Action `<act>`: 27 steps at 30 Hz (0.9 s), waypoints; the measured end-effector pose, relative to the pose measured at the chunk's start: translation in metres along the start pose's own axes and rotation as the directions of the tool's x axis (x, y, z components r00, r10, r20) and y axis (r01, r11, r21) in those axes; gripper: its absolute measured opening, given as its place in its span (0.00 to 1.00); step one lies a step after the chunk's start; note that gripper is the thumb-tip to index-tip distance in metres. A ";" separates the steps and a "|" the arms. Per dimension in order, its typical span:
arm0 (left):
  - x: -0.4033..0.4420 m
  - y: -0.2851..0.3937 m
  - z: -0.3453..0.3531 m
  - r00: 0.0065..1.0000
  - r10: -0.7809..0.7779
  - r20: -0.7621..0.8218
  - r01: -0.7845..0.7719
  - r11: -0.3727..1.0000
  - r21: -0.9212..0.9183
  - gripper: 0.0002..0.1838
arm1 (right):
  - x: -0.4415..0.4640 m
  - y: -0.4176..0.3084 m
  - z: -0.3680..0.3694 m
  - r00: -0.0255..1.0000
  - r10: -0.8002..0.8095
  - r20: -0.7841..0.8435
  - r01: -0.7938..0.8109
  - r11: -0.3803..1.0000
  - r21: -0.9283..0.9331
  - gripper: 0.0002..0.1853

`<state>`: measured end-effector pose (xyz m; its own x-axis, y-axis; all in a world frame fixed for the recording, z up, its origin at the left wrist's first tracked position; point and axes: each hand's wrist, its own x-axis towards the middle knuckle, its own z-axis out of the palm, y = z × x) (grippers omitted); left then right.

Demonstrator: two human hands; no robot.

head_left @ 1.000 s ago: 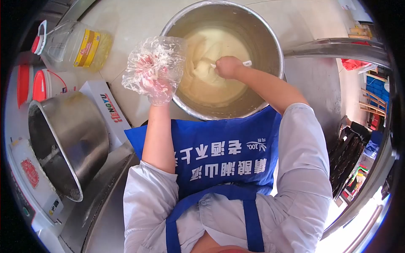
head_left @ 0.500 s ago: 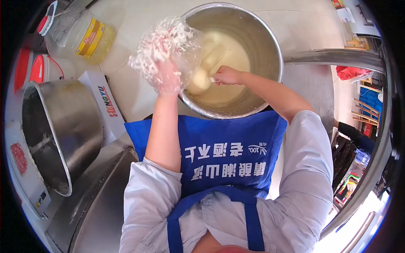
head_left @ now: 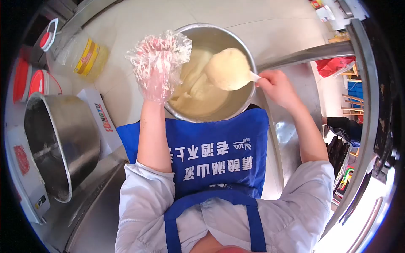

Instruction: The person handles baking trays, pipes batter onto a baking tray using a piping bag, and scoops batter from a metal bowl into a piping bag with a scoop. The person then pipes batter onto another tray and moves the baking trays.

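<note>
My right hand (head_left: 279, 87) is closed round the short white handle of a scoop (head_left: 230, 69). The scoop's round bowl, coated in pale yellow batter, is held up over the right side of a large metal pot (head_left: 252, 57). Thick, smooth batter (head_left: 190, 90) lies inside the pot, with folds on its surface. At the pot's left rim, my left hand (head_left: 159, 69) is raised in a clear plastic glove smeared with white batter. Its fingers look stretched out and hold nothing, though the crinkled glove partly blurs them.
To the left are an oil jug (head_left: 86, 57), red-lidded tubs (head_left: 40, 82), a white box (head_left: 101, 118) and a tilted metal mixing bowl (head_left: 78, 135). A metal counter (head_left: 291, 126) with a raised rail (head_left: 310, 55) runs along the right. Another person's dark sleeve (head_left: 344, 126) shows beyond it.
My right hand has lifted the scoop out of the batter and moved right, to the pot's rim. My left hand stays raised at the left rim. The view has shifted slightly.
</note>
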<state>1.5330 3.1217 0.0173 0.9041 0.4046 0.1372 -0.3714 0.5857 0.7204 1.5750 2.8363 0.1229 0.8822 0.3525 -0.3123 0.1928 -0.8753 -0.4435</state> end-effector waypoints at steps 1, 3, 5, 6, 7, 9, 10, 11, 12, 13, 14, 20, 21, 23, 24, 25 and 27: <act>0.003 -0.006 -0.003 0.995 -0.083 -0.047 0.083 0.997 -0.010 0.23 | -0.015 -0.007 -0.018 1.000 0.001 -0.021 -0.001 1.000 -0.009 0.15; 0.006 -0.017 0.003 0.995 -0.076 0.069 0.072 0.996 0.059 0.24 | -0.040 -0.022 -0.050 0.993 -0.003 -0.122 0.016 0.994 0.108 0.12; 0.002 -0.017 0.019 0.963 -0.164 0.212 0.087 0.939 0.332 0.28 | -0.062 -0.039 -0.073 0.969 -0.016 -0.248 0.063 0.981 0.185 0.11; 0.002 -0.016 0.027 0.963 -0.154 0.223 0.074 0.941 0.330 0.28 | -0.071 -0.046 -0.085 0.965 -0.021 -0.261 0.071 0.981 0.182 0.11; 0.001 -0.016 0.033 0.908 -0.215 0.359 -0.117 0.693 0.711 0.33 | -0.080 -0.052 -0.095 0.960 0.015 -0.280 0.060 0.964 0.258 0.11; -0.004 -0.005 0.056 0.823 -0.373 0.427 -0.336 0.285 0.898 0.41 | -0.092 -0.065 -0.111 0.955 0.052 -0.293 0.060 0.930 0.363 0.12; -0.007 -0.008 0.057 0.818 -0.375 0.436 -0.343 0.290 0.893 0.41 | -0.096 -0.070 -0.116 0.956 0.051 -0.290 0.069 0.918 0.389 0.12; -0.010 -0.014 0.056 0.798 -0.339 0.498 -0.398 0.324 0.858 0.42 | -0.098 -0.074 -0.118 0.962 0.037 -0.272 0.080 0.910 0.407 0.11; -0.012 -0.013 0.059 0.776 -0.300 0.556 -0.451 0.354 0.820 0.43 | -0.097 -0.076 -0.115 0.961 0.043 -0.275 0.075 0.910 0.407 0.11; -0.018 -0.013 0.065 0.868 -0.209 0.451 -0.231 0.634 0.738 0.39 | -0.096 -0.079 -0.111 0.965 0.073 -0.252 0.047 0.898 0.438 0.11; -0.021 -0.011 0.071 0.869 -0.210 0.448 -0.228 0.634 0.739 0.39 | -0.094 -0.079 -0.108 0.970 0.097 -0.224 0.020 0.883 0.468 0.11; -0.038 -0.004 0.080 0.883 -0.207 0.421 0.139 0.973 0.186 0.43 | -0.070 -0.068 -0.075 0.981 -0.103 -0.167 0.155 0.926 0.343 0.10; -0.038 -0.004 0.078 0.884 -0.220 0.412 0.164 0.972 0.167 0.43 | -0.068 -0.069 -0.073 0.972 -0.146 -0.186 0.198 0.932 0.303 0.09; -0.037 -0.003 0.075 0.883 -0.253 0.395 0.219 0.967 0.130 0.43 | -0.067 -0.080 -0.071 0.947 -0.181 -0.265 0.232 0.956 0.179 0.09; -0.036 -0.002 0.074 0.880 -0.274 0.388 0.251 0.962 0.109 0.43 | -0.069 -0.084 -0.072 0.914 -0.221 -0.342 0.252 0.966 0.049 0.08; -0.034 -0.001 0.072 0.875 -0.295 0.383 0.287 0.955 0.081 0.43 | -0.067 -0.084 -0.073 0.914 -0.219 -0.342 0.250 0.967 0.049 0.08; -0.028 0.001 0.066 0.857 -0.353 0.376 0.375 0.927 0.016 0.43 | -0.061 -0.083 -0.077 0.665 -0.588 -0.460 0.346 0.789 -0.507 0.11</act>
<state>1.5211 3.0645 0.0595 0.9851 -0.1242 0.1186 -0.0016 0.6838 0.7297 1.5384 2.8625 0.2433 0.6712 0.5967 0.4399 0.6756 -0.7366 -0.0317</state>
